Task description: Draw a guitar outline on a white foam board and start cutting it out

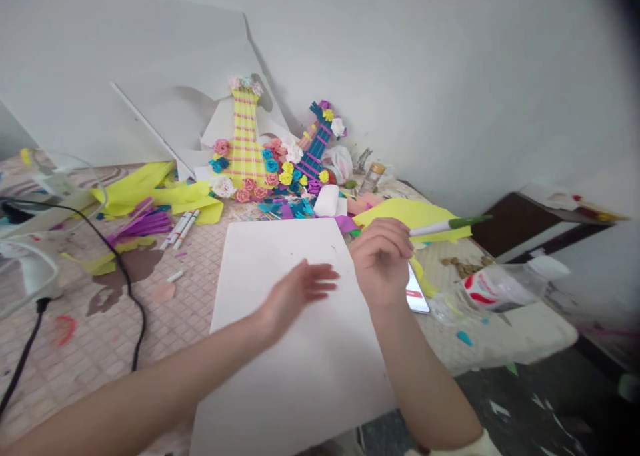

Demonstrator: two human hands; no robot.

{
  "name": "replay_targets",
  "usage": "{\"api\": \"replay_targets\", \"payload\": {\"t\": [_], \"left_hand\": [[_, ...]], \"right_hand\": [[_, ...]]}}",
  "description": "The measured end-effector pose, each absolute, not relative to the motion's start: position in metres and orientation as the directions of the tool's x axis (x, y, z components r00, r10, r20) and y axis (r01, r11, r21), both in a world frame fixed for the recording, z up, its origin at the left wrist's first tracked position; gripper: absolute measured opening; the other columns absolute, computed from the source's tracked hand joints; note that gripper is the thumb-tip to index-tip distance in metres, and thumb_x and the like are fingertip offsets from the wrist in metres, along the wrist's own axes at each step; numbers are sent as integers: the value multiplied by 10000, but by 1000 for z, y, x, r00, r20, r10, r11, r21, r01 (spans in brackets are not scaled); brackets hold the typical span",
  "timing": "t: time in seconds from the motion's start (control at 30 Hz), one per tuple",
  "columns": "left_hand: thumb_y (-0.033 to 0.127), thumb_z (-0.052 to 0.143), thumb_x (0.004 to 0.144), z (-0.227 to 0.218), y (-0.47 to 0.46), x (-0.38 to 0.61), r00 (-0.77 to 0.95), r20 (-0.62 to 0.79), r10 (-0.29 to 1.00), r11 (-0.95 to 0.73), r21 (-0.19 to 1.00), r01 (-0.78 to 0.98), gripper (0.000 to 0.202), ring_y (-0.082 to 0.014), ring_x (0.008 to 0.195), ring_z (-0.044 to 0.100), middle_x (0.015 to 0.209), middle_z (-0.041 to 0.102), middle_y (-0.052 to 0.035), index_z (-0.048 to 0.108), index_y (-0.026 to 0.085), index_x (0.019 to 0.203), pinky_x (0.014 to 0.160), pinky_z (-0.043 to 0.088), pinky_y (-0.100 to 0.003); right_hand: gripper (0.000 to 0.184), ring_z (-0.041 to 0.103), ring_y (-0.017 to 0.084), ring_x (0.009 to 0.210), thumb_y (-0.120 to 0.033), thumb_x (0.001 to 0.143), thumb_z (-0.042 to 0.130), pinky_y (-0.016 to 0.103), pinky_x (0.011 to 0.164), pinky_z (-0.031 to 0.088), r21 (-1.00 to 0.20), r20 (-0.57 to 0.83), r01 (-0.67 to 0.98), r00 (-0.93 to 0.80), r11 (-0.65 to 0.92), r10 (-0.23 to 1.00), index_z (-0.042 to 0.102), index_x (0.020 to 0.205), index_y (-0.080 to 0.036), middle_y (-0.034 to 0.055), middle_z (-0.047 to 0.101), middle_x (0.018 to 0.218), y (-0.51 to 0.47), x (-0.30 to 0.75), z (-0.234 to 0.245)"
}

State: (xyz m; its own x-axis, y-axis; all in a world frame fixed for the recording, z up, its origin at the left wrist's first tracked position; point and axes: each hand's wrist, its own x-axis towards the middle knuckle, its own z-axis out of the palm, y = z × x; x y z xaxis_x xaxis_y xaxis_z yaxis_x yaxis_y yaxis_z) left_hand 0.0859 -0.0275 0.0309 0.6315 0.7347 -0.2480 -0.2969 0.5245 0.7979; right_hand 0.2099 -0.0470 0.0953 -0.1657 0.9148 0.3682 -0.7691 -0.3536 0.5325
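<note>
A large white board [295, 383] lies on the table in front of me, with a few small dark marks near its far edge. Over its middle, my left hand [307, 286] is open, fingers stretched towards the right and slightly blurred, holding nothing. My right hand [383, 256] is raised at the board's right edge and closed around a white marker with a green end [435, 227]. The marker's green end points right, away from the board. Beyond the board stand a yellow paper guitar [245, 136] with paper roses and a smaller blue one [317, 149].
Yellow crepe paper [155, 189], purple strips [145, 224] and several markers [181, 229] lie left. A black cable [127, 276] runs across the table. To the right are a phone [417, 293], a plastic bottle [500, 286] and a yellow sheet [410, 213]. A small jar [373, 176] stands behind.
</note>
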Motion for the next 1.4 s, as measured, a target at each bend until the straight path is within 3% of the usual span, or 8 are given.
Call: {"api": "replay_targets", "payload": {"t": [0.17,0.27,0.37,0.47,0.57,0.7,1.1,1.4], "left_hand": [[469,332,818,36,-102,159,788,-498,360,932,218,-289,448,-167,673,562,807,619,-81,622,129,787,744,422,-310],[459,264,875,44,-118,167,785,-477,394,919,210,-333,472,-181,904,562,1020,609,-90,626,157,904,837,392,-276],[437,180,904,52,-112,153,814,-400,422,906,212,-366,527,-171,1021,521,1092,573,-103,613,139,933,910,355,-278],[471,222,889,52,-96,129,860,-281,426,903,196,-383,526,-193,936,555,993,599,-121,618,124,894,865,387,-340],[366,348,891,43,-83,100,778,-258,573,792,418,-445,415,-138,663,557,618,573,-52,616,117,695,720,395,-273],[313,461,863,29,-73,60,677,-253,691,642,644,-416,243,-76,475,393,420,367,58,628,142,818,590,312,-223],[365,475,844,18,-56,6,643,-236,728,391,914,-108,237,-86,545,365,520,467,46,585,196,969,564,253,-232],[509,502,797,16,-61,4,655,-109,748,209,975,-76,366,-78,510,373,516,447,55,574,199,978,548,290,-222]], "right_hand": [[170,380,81,373,-84,728,409,213,353,305,334,280,-940,27,-71,960,419,635,-226,-59,403,456,-46,217,81],[179,373,58,377,-103,704,445,170,360,326,-88,208,-937,314,338,926,364,593,-218,-71,366,452,-46,244,71],[222,332,57,378,-228,701,501,183,379,314,-609,216,-555,570,566,792,348,541,-206,-73,317,448,-48,274,60],[175,358,85,400,-341,752,517,220,427,334,-834,364,-22,729,551,580,462,642,-217,-73,360,464,-51,296,39],[129,533,153,614,-333,769,557,297,628,435,-792,599,516,561,325,571,579,823,-218,-4,562,653,-57,312,9],[215,550,247,932,-302,813,499,407,852,403,-467,513,862,79,200,855,635,951,-208,91,621,960,-66,331,-28],[263,577,224,822,-345,837,461,360,735,470,-255,293,958,-51,130,955,669,960,-242,76,599,871,-94,333,-37],[360,539,182,732,-428,834,414,294,709,400,-361,326,921,271,-146,906,576,634,-176,58,577,740,41,327,8]]}}
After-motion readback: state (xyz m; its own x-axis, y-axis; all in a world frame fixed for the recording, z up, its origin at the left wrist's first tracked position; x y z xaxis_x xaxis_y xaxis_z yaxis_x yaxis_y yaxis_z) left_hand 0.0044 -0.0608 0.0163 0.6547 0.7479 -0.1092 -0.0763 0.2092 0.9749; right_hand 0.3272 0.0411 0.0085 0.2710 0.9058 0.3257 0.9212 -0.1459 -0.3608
